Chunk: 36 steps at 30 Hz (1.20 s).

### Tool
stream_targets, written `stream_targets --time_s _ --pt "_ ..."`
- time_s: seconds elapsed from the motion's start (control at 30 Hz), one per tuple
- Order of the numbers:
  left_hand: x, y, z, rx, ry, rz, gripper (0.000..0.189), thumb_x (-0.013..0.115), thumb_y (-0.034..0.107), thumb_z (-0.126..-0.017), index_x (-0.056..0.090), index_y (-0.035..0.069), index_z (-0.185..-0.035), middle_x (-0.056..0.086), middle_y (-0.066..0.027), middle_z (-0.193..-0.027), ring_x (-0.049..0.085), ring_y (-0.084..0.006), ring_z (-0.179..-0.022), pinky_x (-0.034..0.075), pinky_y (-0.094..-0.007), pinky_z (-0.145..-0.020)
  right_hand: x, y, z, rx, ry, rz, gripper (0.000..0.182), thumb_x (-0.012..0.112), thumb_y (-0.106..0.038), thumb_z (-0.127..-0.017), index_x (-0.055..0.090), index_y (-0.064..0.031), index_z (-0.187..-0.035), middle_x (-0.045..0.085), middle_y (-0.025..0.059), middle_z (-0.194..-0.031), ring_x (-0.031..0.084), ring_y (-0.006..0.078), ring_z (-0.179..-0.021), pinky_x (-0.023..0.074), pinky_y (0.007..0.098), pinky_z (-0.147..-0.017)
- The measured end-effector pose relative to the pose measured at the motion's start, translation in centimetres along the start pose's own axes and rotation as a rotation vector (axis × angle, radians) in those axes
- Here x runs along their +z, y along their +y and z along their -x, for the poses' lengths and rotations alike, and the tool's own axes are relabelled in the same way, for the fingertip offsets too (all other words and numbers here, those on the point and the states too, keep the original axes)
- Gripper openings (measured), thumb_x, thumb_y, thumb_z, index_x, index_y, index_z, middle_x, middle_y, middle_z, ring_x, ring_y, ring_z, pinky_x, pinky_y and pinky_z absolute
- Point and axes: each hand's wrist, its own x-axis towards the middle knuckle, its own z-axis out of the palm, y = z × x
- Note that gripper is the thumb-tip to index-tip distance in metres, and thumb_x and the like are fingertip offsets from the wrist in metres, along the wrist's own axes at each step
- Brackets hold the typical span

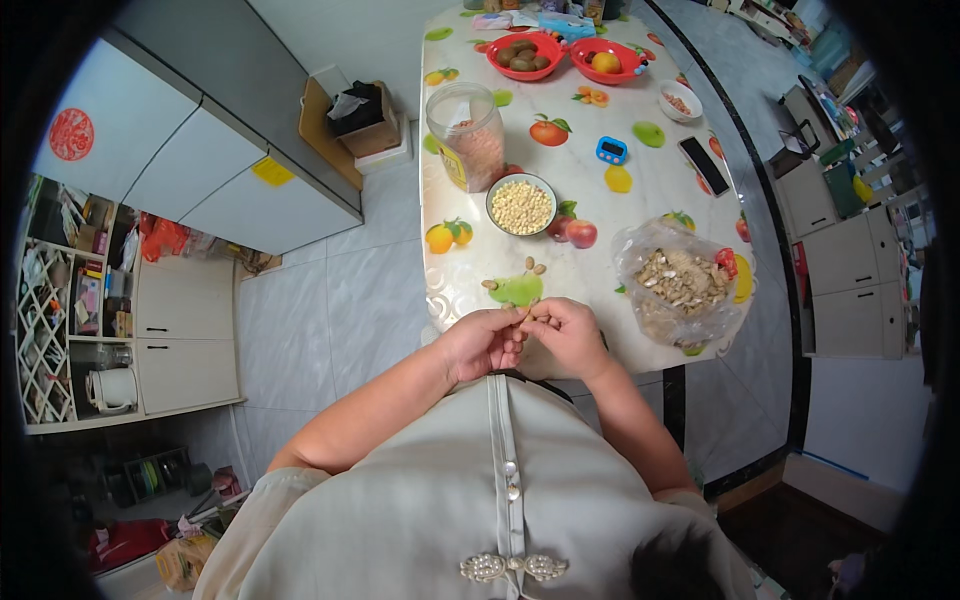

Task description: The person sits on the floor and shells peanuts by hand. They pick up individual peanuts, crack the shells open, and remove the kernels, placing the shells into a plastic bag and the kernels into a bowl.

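Note:
At the near edge of the table my left hand [484,343] and my right hand [568,336] meet, pinching a small peanut in its shell [531,313] between their fingertips. Just beyond them a few unshelled peanuts [530,264] lie on the fruit-patterned tablecloth. A bowl of pale yellow kernels [523,205] stands farther up, touching or close to a clear plastic jar [466,139] part-filled with pinkish peanut kernels. To the right of my hands sits an open clear plastic bag [679,285] holding broken shells.
Two red plastic baskets with fruit [525,56] [606,60] stand at the far end. A white bowl with pink kernels [680,101], a black phone [703,166] and a blue digital timer [611,151] lie along the right half. Cabinets [187,337] flank the left.

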Motion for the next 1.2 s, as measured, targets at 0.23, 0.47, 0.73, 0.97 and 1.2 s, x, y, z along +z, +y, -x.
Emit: stream_targets --time_s 0.23,0.47,0.73,0.97,1.2 --pt "1.0 0.8 1.8 -0.052 -0.062 0.009 0.019 0.046 0.019 -0.086 0.055 0.003 -0.082 0.054 -0.0018 -0.070 0.046 -0.0092 -0.059 0.039 -0.0218 -0.050 -0.9 0.6 -0.4 -0.119 -0.094 0.004 0.009 0.066 -0.006 -0.072 0.059 -0.0009 -0.075 0.058 0.0080 -0.066 0.054 0.0133 -0.057 0.0433 0.0262 -0.054" --pt "0.8 1.2 2.4 -0.055 -0.098 -0.120 0.014 0.050 0.018 -0.084 0.054 0.005 -0.081 0.053 -0.0006 -0.070 0.046 -0.0071 -0.059 0.033 -0.0181 -0.043 -1.1 -1.6 -0.6 -0.142 -0.200 0.067 0.009 0.066 -0.007 -0.073 0.059 -0.0013 -0.073 0.057 0.0079 -0.065 0.052 0.0151 -0.056 0.0410 0.0278 -0.052" --pt "1.1 1.6 3.1 -0.034 -0.031 -0.266 0.015 0.052 0.019 -0.085 0.054 0.005 -0.081 0.052 -0.0007 -0.067 0.048 -0.0068 -0.056 0.035 -0.0184 -0.038 -1.1 -2.2 -0.9 -0.185 -0.268 0.116 0.008 0.066 -0.004 -0.071 0.059 -0.0009 -0.073 0.056 0.0040 -0.064 0.048 0.0097 -0.056 0.0391 0.0237 -0.052" --pt "1.3 1.8 3.2 -0.042 0.019 -0.471 0.013 0.050 0.015 -0.082 0.055 0.003 -0.080 0.054 -0.0023 -0.066 0.048 -0.0067 -0.050 0.036 -0.0195 -0.038 -1.3 -2.7 -1.3 -0.134 -0.397 0.103 0.007 0.065 -0.006 -0.070 0.061 -0.0009 -0.072 0.060 0.0094 -0.063 0.054 0.0148 -0.055 0.0423 0.0266 -0.054" --pt "1.1 2.3 2.5 -0.019 0.008 -0.552 0.011 0.044 0.010 -0.075 0.053 0.003 -0.077 0.050 -0.0020 -0.062 0.042 -0.0071 -0.046 0.032 -0.0213 -0.037 -0.7 -3.4 -2.2 -0.009 -0.461 0.064 0.009 0.065 -0.005 -0.072 0.060 0.0008 -0.068 0.056 0.0047 -0.057 0.051 0.0101 -0.053 0.0403 0.0244 -0.051"
